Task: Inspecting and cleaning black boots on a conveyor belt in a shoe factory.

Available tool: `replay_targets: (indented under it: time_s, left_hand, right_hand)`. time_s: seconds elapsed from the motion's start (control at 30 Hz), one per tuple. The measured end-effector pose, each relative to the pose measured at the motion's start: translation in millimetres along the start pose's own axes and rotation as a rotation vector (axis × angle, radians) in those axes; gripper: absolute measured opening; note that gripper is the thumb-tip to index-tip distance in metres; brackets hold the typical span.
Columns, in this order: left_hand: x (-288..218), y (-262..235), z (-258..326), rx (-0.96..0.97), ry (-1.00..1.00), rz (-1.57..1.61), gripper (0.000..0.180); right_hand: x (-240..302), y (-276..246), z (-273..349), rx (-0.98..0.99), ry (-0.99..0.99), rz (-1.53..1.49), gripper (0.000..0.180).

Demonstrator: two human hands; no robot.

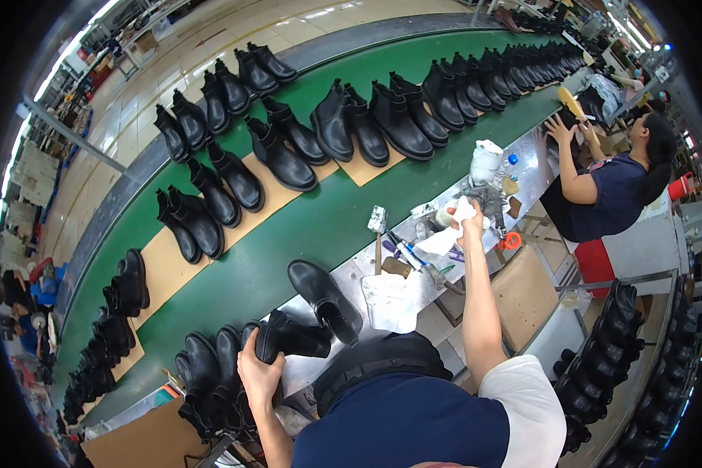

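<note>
My left hand [257, 370] grips a black ankle boot [298, 337] near the heel and sole, the boot lying on its side at the bench edge. A second black boot [320, 288] lies beside it, toe pointing away from me. Stretched out to the right, my right hand [471, 225] is closed on a white cloth [463, 212] above the cluttered metal bench [351, 273]. Close by are small containers, a white-headed brush [377, 220], tubes and another white cloth [391, 301].
A green conveyor [288, 226] carries many black boots, some on cardboard sheets [273, 181]. More boots [203, 366] stand left of my left hand. A co-worker [616, 179] sits at the right, holding a yellow object. Racks of black footwear [600, 366] stand at the lower right.
</note>
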State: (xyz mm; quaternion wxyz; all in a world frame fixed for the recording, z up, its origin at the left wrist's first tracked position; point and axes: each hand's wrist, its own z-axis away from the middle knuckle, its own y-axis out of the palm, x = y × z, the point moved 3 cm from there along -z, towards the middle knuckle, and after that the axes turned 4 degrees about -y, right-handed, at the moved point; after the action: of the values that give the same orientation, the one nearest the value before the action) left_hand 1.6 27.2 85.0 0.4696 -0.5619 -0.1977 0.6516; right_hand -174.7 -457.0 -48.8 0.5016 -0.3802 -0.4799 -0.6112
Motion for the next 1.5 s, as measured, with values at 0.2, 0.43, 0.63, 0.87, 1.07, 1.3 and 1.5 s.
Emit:
replay_targets:
  time_s: [0.2, 0.43, 0.63, 0.87, 1.07, 1.3, 1.5]
  left_hand:
    - [7, 2, -2, 0.001, 0.023, 0.015, 0.067]
    - [11, 3, -2, 0.003, 0.028, 0.021, 0.066]
    - [22, -6, 7, -0.031, 0.028, 0.038, 0.065]
    - [34, -21, -2, 0.018, 0.074, 0.084, 0.064]
    - [65, -22, 5, -0.041, 0.062, 0.190, 0.066]
    - [70, -17, 12, -0.026, 0.058, 0.229, 0.063]
    - [78, -17, 14, -0.046, 0.115, 0.266, 0.065]
  right_hand:
    - [-37, -15, 26, 0.332, -0.117, 0.073, 0.035]
    - [-44, -26, 80, 0.492, -0.740, 0.713, 0.047]
    - [-14, -6, -36, 0.317, 0.195, 0.509, 0.011]
    - [37, 81, 140, 0.889, 0.037, 0.439, 0.021]
    - [-38, 157, 343, 1.737, 0.101, 0.358, 0.032]
    - [-102, 164, 399, 1.742, 0.374, 0.455, 0.044]
    - [-117, 167, 378, 1.644, 0.718, 0.489, 0.039]
